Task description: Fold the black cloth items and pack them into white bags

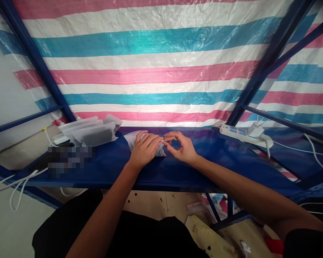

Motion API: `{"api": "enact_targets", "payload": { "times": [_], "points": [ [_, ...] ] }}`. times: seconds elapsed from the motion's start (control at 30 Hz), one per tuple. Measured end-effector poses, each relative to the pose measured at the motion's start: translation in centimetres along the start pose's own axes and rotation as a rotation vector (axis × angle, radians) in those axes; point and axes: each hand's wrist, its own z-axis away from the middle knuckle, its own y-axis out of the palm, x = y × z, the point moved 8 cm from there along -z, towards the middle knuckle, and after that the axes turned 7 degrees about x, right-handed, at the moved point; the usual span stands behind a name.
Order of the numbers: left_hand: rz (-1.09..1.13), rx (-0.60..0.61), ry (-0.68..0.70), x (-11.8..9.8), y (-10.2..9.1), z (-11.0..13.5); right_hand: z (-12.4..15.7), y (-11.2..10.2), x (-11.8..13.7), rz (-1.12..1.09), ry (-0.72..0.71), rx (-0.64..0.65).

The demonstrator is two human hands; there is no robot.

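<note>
A translucent frosted plastic bag (130, 138) lies on the blue shelf (204, 168) in front of me. My left hand (144, 149) rests over its middle, with the fingers curled toward the bag's right edge and closed on it. At that edge my right hand (181, 146) pinches a small pale piece between thumb and index finger, close to the left fingertips. The piece looks like part of the bag's edge, but it is too small to make out surely. Most of the bag is hidden under my left hand.
Several similar frosted bags (95, 132) are stacked at the left of the shelf, near white cables (24, 182). A white power strip (244, 135) with plugged-in adapters lies at the right. Blue metal posts (254, 77) and a striped tarp (150, 71) close the back.
</note>
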Motion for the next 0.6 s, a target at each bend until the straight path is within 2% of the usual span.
{"api": "enact_targets", "payload": {
  "times": [0.1,0.2,0.4,0.6],
  "points": [
    [0.025,0.004,-0.005,0.4,-0.3,0.0,-0.2,0.1,0.0,0.012,-0.019,0.003],
    [0.04,-0.011,-0.014,1.3,-0.7,0.1,-0.2,-0.2,-0.8,0.004,0.037,-0.026],
    [0.047,-0.001,-0.079,3.4,-0.7,0.3,-0.4,-0.6,-2.8,-0.123,0.107,-0.073],
    [0.113,-0.005,-0.135,4.2,-1.0,0.6,-0.7,-0.7,-3.6,-0.211,0.111,-0.096]
  ]
}}
